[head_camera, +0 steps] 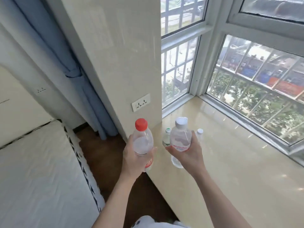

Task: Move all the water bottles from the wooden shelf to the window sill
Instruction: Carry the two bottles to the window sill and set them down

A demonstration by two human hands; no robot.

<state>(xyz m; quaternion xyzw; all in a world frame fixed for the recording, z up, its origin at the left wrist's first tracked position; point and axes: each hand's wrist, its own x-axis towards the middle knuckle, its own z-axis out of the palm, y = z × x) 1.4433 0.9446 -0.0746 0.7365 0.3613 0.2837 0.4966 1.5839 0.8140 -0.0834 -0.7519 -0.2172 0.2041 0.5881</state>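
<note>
My left hand [133,157] grips a clear water bottle with a red cap [142,140], held upright just left of the window sill's near corner. My right hand [189,153] grips a clear bottle with a white cap and a red label [180,139], held above the sill. Behind it two more bottles stand on the beige window sill [230,162]: a green-capped one [167,137] and a small white-capped one [199,134], partly hidden by my right hand. The wooden shelf is out of view.
A bed with a white mattress [41,170] fills the lower left, with dark wooden floor [105,158] between it and the sill. A blue curtain [79,71] hangs by the wall, which carries a power socket [141,102]. Barred windows [255,83] bound the sill at the back and right.
</note>
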